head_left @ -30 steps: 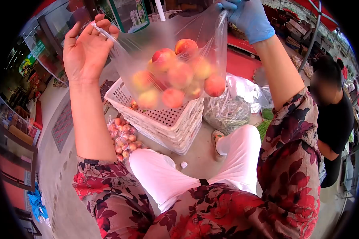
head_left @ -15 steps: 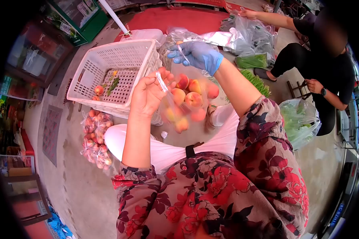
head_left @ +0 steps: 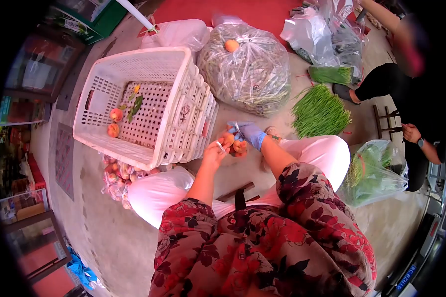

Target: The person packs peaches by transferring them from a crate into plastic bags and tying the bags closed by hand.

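Note:
A clear plastic bag of peaches hangs low between my knees, partly hidden by my hands. My bare left hand is closed on one twisted white handle of that bag. In a blue glove, my right hand grips the other handle, just above the fruit. To the left stands a white plastic crate, with two loose peaches and some leaves on its floor. Beside my left knee, several bagged peaches lie on the ground, partly covered by the crate.
A large clear sack with one peach on top sits ahead. Right of it lie green stalks and a bag of greens. A person in black is at the right, near a small wooden stool.
Both hands have lowered the bag of peaches from chest height to between my knees. The camera view has shifted, bringing the large sack into full sight.

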`<move>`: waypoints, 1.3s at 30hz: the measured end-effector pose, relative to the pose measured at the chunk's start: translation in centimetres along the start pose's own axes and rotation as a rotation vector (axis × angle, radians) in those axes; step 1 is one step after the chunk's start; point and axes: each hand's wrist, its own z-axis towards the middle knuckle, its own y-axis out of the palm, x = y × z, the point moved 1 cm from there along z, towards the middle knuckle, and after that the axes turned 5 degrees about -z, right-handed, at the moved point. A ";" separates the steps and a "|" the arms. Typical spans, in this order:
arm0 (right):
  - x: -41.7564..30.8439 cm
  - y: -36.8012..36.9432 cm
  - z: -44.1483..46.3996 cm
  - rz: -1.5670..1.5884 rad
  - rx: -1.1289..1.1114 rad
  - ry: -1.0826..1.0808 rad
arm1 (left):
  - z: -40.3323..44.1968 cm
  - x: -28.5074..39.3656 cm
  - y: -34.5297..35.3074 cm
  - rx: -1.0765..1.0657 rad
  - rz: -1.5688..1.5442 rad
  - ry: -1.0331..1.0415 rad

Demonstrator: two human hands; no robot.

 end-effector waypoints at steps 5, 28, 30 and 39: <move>1.7 2.3 -1.9 -0.103 -0.132 0.011 | 1.2 -2.0 -2.4 0.060 -0.003 -0.032; 9.6 -5.0 2.6 0.415 0.547 0.343 | 6.8 -5.3 -4.9 0.359 -0.700 -0.198; 10.5 -5.6 3.2 0.305 0.371 0.352 | 7.1 -5.7 -4.9 0.259 -0.724 -0.118; 6.2 -7.2 5.7 -0.385 0.480 0.603 | 9.9 -4.7 -8.3 0.460 -0.346 -0.280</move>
